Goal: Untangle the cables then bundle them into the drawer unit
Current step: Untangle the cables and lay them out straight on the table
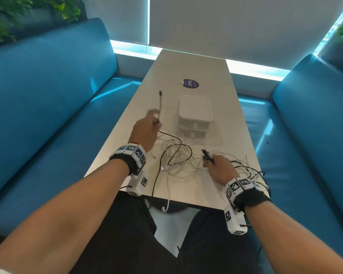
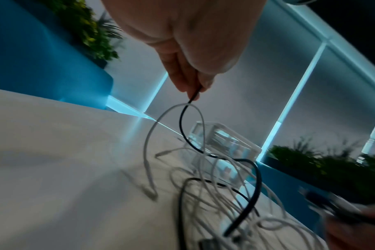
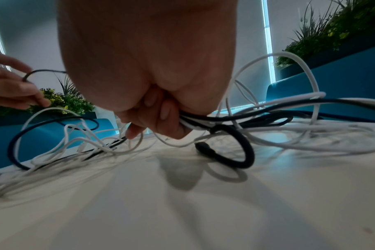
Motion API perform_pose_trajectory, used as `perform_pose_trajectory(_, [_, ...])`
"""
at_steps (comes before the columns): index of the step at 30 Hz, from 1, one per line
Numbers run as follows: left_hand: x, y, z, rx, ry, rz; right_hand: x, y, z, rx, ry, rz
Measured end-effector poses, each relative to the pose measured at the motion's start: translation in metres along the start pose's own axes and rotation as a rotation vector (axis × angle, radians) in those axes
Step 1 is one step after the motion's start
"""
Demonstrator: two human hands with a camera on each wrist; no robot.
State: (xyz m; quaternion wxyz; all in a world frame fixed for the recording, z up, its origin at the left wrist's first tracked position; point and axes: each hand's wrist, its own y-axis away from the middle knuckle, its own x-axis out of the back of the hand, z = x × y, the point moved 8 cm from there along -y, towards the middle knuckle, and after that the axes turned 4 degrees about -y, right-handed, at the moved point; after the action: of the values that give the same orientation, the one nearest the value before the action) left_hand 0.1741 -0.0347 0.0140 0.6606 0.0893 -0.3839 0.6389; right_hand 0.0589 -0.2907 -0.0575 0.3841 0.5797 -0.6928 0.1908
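Between hands: cable tangle [image 1: 176, 159], strands hanging off near table edge [image 1: 186, 201]. Left hand [image 1: 145, 131] pinches black cable [image 2: 183, 121], raised. Right hand [image 1: 219, 169] clutches bunch of cables at tangle's right side. Beyond tangle: clear drawer unit [image 1: 194, 115], drawers closed, contents unclear. Sofas either side.

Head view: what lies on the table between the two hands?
The tangle of white and black cables lies between the left hand and right hand.
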Motion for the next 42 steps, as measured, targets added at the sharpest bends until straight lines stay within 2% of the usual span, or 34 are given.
perform_pose_trajectory(4, [-0.046,0.018,0.052,-0.336,-0.129,-0.176,0.014,-0.002,0.003,-0.016,-0.097,0.082])
perform_pose_trajectory(6, [-0.073,0.031,0.070,-0.426,-0.251,-0.306,0.023,0.000,0.003,-0.018,-0.177,0.147])
perform_pose_trajectory(8, [-0.094,0.043,0.081,-0.477,-0.368,-0.374,0.034,0.002,0.003,-0.018,-0.252,0.234])
perform_pose_trajectory(12, [-0.117,0.056,0.088,-0.490,-0.481,-0.433,0.046,0.001,0.005,-0.046,-0.418,0.313])
perform_pose_trajectory(19, [-0.136,0.069,0.096,-0.545,-0.533,-0.515,0.040,-0.003,-0.009,-0.003,-0.519,0.224])
perform_pose_trajectory(23, [-0.146,0.078,0.097,-0.580,-0.563,-0.529,0.037,-0.006,-0.016,0.040,-0.262,0.211])
perform_pose_trajectory(25, [-0.148,0.079,0.089,-0.552,-0.559,-0.544,0.037,-0.009,-0.013,0.042,-0.128,0.225])
perform_pose_trajectory(30, [-0.136,0.057,0.042,-0.330,-0.483,-0.605,0.062,-0.008,0.016,-0.061,-0.039,0.284])
perform_pose_trajectory(32, [-0.133,0.051,0.038,-0.305,-0.491,-0.596,0.060,-0.011,0.014,-0.054,-0.119,0.242])
perform_pose_trajectory(35, [-0.141,0.050,0.045,-0.325,-0.538,-0.615,0.050,-0.006,-0.008,0.004,-0.451,0.166])
perform_pose_trajectory(39, [-0.155,0.062,0.056,-0.411,-0.594,-0.636,0.035,0.000,-0.038,0.079,-0.577,0.001])
perform_pose_trajectory(40, [-0.157,0.064,0.059,-0.420,-0.592,-0.628,0.027,0.000,-0.042,0.080,-0.581,-0.062])
perform_pose_trajectory(42, [-0.158,0.067,0.062,-0.436,-0.573,-0.614,0.018,0.000,-0.048,0.127,-0.342,-0.108])
